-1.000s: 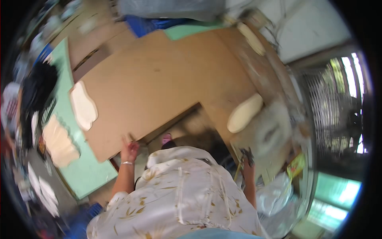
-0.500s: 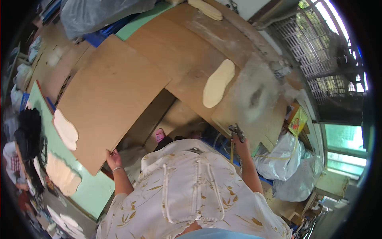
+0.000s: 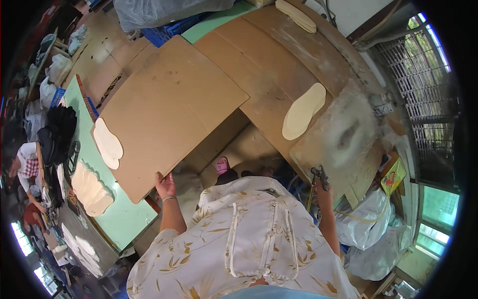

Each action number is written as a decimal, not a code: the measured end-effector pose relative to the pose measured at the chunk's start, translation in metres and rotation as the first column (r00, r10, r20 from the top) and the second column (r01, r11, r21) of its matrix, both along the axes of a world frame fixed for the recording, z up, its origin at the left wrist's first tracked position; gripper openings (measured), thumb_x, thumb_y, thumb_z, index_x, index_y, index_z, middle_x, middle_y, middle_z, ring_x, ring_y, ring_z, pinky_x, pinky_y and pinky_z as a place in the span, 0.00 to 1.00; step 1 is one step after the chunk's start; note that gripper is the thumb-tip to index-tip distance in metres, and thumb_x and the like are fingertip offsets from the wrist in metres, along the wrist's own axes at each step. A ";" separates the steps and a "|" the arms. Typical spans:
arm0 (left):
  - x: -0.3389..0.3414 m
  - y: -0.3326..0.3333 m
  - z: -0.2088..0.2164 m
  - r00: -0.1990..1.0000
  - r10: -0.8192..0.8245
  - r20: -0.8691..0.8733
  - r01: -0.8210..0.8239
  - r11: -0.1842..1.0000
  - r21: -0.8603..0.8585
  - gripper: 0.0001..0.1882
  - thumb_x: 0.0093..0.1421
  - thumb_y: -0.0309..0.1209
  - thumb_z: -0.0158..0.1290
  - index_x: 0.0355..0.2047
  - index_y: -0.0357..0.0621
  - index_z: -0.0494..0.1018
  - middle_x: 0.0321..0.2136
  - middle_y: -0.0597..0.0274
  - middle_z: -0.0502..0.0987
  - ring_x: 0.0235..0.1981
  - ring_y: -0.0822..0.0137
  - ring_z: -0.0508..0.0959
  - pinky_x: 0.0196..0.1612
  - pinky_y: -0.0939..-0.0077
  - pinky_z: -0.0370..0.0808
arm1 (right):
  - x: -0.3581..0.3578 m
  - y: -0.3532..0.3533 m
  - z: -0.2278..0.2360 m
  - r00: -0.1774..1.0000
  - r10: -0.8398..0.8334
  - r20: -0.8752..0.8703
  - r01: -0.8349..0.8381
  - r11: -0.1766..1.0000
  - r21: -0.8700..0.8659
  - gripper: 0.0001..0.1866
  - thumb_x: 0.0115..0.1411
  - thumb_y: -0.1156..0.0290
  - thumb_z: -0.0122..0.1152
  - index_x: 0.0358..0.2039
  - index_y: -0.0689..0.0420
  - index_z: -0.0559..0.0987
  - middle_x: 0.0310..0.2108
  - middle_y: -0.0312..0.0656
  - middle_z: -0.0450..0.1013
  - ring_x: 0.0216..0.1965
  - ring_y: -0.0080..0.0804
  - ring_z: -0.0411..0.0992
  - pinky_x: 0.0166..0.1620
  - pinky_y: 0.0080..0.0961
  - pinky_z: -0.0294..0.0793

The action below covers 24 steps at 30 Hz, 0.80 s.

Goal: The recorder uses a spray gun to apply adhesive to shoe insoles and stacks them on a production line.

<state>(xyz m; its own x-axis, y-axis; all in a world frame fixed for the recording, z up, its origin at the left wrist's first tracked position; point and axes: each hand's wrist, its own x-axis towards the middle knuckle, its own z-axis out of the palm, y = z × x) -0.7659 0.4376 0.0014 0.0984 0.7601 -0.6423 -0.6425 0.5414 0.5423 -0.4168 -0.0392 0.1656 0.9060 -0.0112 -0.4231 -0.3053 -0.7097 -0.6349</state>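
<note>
Worker's left hand [image 3: 166, 185] grips the near edge of a brown board [image 3: 169, 109] (two pale insoles [image 3: 108, 144] rest farther left). Right hand [image 3: 323, 192] is closed around a spray gun [image 3: 318, 175].

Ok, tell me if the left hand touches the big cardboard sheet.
Touching: the head view shows the left hand gripping the near edge of the cardboard sheet.

A large brown board [image 3: 167, 112], matt and smooth like fibreboard, is gripped at its edge by the left hand [image 3: 165, 185]. A dark metal spray tool [image 3: 319, 175] is held in the right hand [image 3: 322, 192]. A pale, matt insole [image 3: 303, 110] is seen on a dusty, rough-looking, white-powdered board [image 3: 343, 144].
</note>
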 end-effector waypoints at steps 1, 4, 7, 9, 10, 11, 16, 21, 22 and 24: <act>0.000 -0.002 0.001 0.999 0.006 0.032 -0.005 1.000 -0.012 0.14 0.60 0.36 0.51 0.43 0.42 0.70 0.43 0.60 0.72 0.45 0.62 0.72 0.51 0.62 0.70 | 0.002 0.001 0.003 1.000 0.023 -0.008 -0.023 1.000 -0.006 0.17 0.57 0.56 0.56 0.23 0.58 0.76 0.13 0.33 0.64 0.10 0.21 0.59 0.14 0.22 0.58; 0.011 -0.003 0.000 0.999 -0.029 0.017 0.029 1.000 -0.003 0.19 0.58 0.44 0.53 0.43 0.44 0.70 0.43 0.62 0.72 0.45 0.62 0.72 0.49 0.64 0.70 | 0.001 0.005 0.016 0.999 0.040 0.002 -0.040 0.998 -0.040 0.17 0.57 0.56 0.55 0.23 0.58 0.76 0.12 0.33 0.64 0.09 0.21 0.59 0.14 0.22 0.57; 0.036 -0.016 0.025 0.996 -0.087 0.025 0.090 0.991 -0.104 0.23 0.57 0.51 0.52 0.41 0.46 0.71 0.37 0.64 0.75 0.41 0.64 0.74 0.46 0.67 0.71 | -0.005 0.006 0.019 0.997 0.038 0.073 -0.039 0.999 0.013 0.18 0.58 0.56 0.55 0.22 0.58 0.76 0.11 0.34 0.64 0.10 0.21 0.60 0.14 0.22 0.57; 0.034 -0.025 0.012 0.900 -0.432 0.053 0.434 0.880 -0.195 0.23 0.58 0.53 0.50 0.38 0.46 0.72 0.30 0.66 0.76 0.36 0.66 0.75 0.42 0.71 0.72 | -0.003 -0.005 0.015 0.997 0.010 0.071 -0.007 0.999 -0.041 0.18 0.57 0.55 0.56 0.22 0.58 0.77 0.11 0.34 0.63 0.10 0.21 0.60 0.15 0.23 0.57; 0.038 -0.033 0.009 0.765 -0.622 0.166 0.639 0.765 -0.080 0.21 0.58 0.51 0.51 0.34 0.46 0.73 0.27 0.66 0.76 0.31 0.68 0.77 0.37 0.76 0.74 | -0.001 0.001 0.016 0.998 0.015 0.057 -0.014 1.000 -0.018 0.19 0.57 0.55 0.56 0.22 0.58 0.78 0.11 0.34 0.63 0.10 0.21 0.60 0.15 0.23 0.57; 0.062 -0.040 0.022 0.743 -0.645 0.181 0.665 0.742 -0.083 0.21 0.58 0.51 0.51 0.34 0.46 0.73 0.27 0.66 0.76 0.31 0.68 0.77 0.37 0.76 0.74 | -0.003 0.003 0.017 0.999 0.007 0.043 -0.007 1.000 0.001 0.19 0.56 0.54 0.56 0.22 0.58 0.78 0.11 0.33 0.63 0.10 0.21 0.59 0.15 0.23 0.57; 0.229 -0.091 0.080 0.118 -0.878 -0.464 0.993 0.093 0.077 0.17 0.57 0.41 0.55 0.39 0.39 0.74 0.29 0.63 0.77 0.30 0.75 0.76 0.32 0.80 0.73 | -0.011 0.000 0.029 0.994 -0.094 0.053 0.094 0.995 0.015 0.19 0.56 0.54 0.57 0.22 0.59 0.79 0.10 0.32 0.63 0.11 0.21 0.60 0.16 0.22 0.57; 0.399 -0.154 0.114 0.021 -0.364 -0.931 0.936 -0.319 0.146 0.27 0.50 0.45 0.58 0.41 0.34 0.72 0.29 0.53 0.77 0.32 0.56 0.78 0.39 0.72 0.74 | -0.026 -0.017 0.045 0.977 -0.213 -0.020 0.214 0.972 0.098 0.18 0.56 0.56 0.57 0.22 0.59 0.79 0.10 0.32 0.63 0.11 0.20 0.60 0.16 0.21 0.57; 0.423 -0.162 0.105 0.016 -0.356 -0.934 0.931 -0.335 0.144 0.27 0.50 0.45 0.58 0.41 0.34 0.72 0.29 0.53 0.77 0.32 0.56 0.78 0.39 0.72 0.74 | -0.029 -0.024 0.044 0.978 -0.208 0.029 0.203 0.971 0.123 0.17 0.56 0.57 0.57 0.22 0.59 0.79 0.10 0.31 0.63 0.11 0.20 0.60 0.16 0.21 0.57; 0.465 -0.174 0.072 0.125 -0.258 -0.958 0.959 -0.215 0.183 0.27 0.48 0.44 0.59 0.41 0.33 0.71 0.33 0.49 0.78 0.34 0.60 0.79 0.38 0.69 0.74 | -0.028 -0.036 0.042 0.973 -0.215 0.082 0.200 0.967 0.160 0.17 0.56 0.58 0.57 0.23 0.59 0.79 0.09 0.31 0.63 0.10 0.20 0.60 0.15 0.21 0.56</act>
<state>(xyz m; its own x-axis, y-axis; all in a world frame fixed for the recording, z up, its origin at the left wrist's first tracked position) -0.3010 0.2632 0.0733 0.9040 0.4164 -0.0965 0.3017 -0.4615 0.8343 -0.4448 -0.0748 0.2075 0.9276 -0.1468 -0.3436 -0.3669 -0.5318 -0.7633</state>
